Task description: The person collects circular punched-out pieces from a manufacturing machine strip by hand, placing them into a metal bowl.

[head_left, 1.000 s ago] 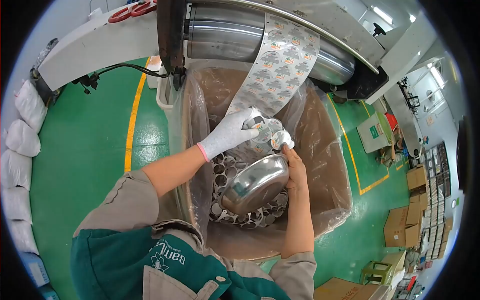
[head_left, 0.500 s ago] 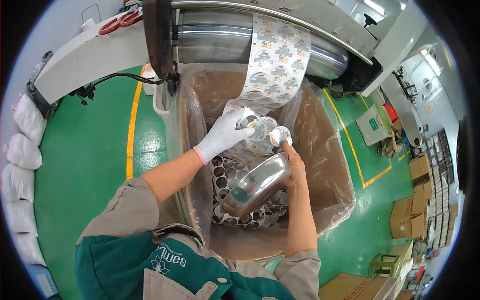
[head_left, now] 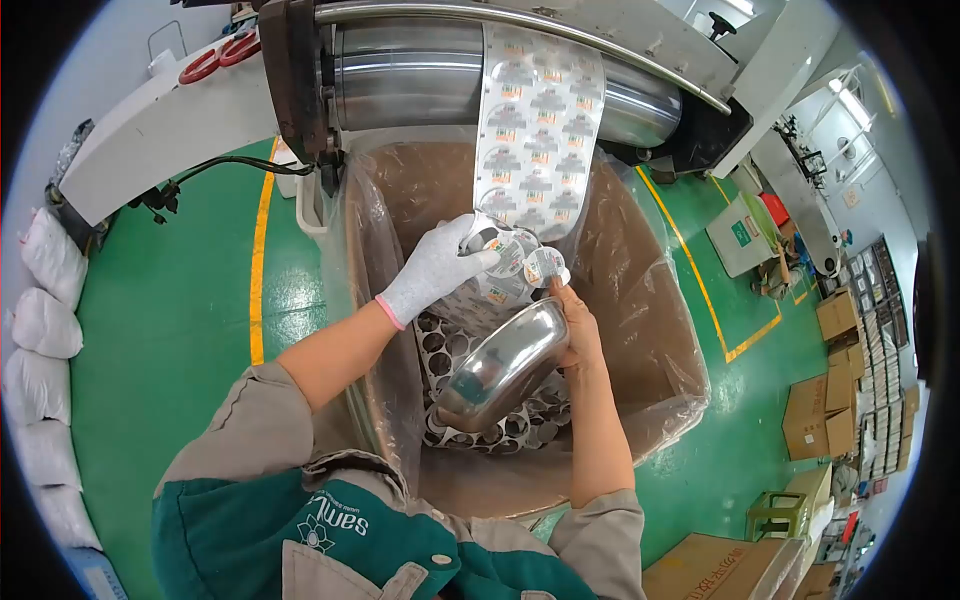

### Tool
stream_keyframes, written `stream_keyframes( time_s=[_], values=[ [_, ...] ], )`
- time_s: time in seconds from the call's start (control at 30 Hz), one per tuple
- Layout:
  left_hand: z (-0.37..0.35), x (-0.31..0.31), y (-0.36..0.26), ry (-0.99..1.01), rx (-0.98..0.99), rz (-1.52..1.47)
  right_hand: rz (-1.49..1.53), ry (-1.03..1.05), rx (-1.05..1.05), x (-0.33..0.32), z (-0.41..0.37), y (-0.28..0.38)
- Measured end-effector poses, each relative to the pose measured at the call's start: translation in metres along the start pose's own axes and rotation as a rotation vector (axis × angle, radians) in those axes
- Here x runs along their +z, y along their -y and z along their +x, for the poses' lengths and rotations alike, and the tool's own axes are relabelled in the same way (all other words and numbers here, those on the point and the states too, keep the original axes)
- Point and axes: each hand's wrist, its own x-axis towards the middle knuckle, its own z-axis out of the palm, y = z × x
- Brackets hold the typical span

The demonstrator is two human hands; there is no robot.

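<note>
Straighter now, printed foil (head_left: 540, 130) hangs, pinched by gloved left hand (head_left: 432, 268) (bare right hand (head_left: 580, 328) clasping disc (head_left: 544, 265), steel bowl (head_left: 505, 365))

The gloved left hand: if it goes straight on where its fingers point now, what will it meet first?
Most likely the printed strip, which the gloved left hand seems to pinch at its lower part. Farther on may come the metal roller, but depth is unclear here.

Your head-worn camera looks forward and down from above your gloved left hand (head_left: 437, 268) and bare right hand (head_left: 577, 325), near enough to include both forearms.
</note>
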Motion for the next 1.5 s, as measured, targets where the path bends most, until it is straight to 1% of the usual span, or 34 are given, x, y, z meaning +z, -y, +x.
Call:
stream_keyframes(
  time_s=[0.1, 0.2, 0.27, 0.37, 0.47, 0.57, 0.67, 0.87, 1.0, 1.07, 1.1, 1.2, 1.27, 1.4, 1.5],
  values=[
    [0.000, -0.001, -0.004, 0.011, -0.002, 0.003, -0.006, 0.006, 0.002, -0.003, 0.002, -0.001],
    [-0.001, -0.001, -0.005, 0.012, -0.051, -0.004, -0.014, 0.009, 0.005, 0.001, 0.000, 0.000],
    [-0.001, -0.002, -0.009, 0.024, -0.064, -0.008, -0.035, -0.066, 0.020, 0.008, -0.002, 0.002],
    [-0.001, -0.003, -0.012, 0.043, -0.097, -0.006, -0.044, -0.051, 0.032, 0.004, -0.001, 0.001],
    [-0.001, -0.001, -0.007, 0.042, -0.066, -0.027, -0.044, -0.046, 0.034, -0.010, 0.008, -0.005],
    [-0.002, -0.001, -0.010, 0.040, -0.083, -0.085, -0.063, -0.050, 0.048, -0.015, 0.011, -0.007],
    [-0.003, 0.000, -0.010, 0.026, -0.071, -0.075, -0.072, -0.047, 0.050, -0.017, 0.012, -0.008],
    [-0.002, 0.000, -0.008, -0.018, 0.008, -0.039, -0.119, -0.083, 0.043, 0.011, -0.001, -0.001],
    [-0.004, -0.001, -0.011, -0.008, -0.041, -0.061, -0.085, -0.078, 0.041, 0.009, 0.000, -0.005],
    [-0.004, 0.000, -0.013, -0.028, -0.013, -0.057, -0.108, -0.009, 0.046, 0.001, 0.003, -0.005],
    [-0.004, 0.000, -0.011, -0.025, -0.011, -0.051, -0.101, -0.007, 0.043, 0.002, 0.003, -0.006],
    [-0.003, 0.000, -0.009, 0.004, -0.030, -0.040, -0.147, -0.050, 0.017, 0.004, 0.004, -0.008],
    [-0.003, 0.001, -0.011, 0.002, -0.017, -0.050, -0.241, -0.138, 0.011, 0.004, 0.006, -0.011],
    [-0.004, 0.002, -0.011, 0.029, -0.017, 0.002, -0.229, -0.163, 0.006, 0.016, 0.002, -0.008],
    [-0.004, 0.001, -0.012, 0.041, -0.063, 0.080, -0.236, -0.165, -0.016, 0.022, -0.004, -0.004]
  ],
)
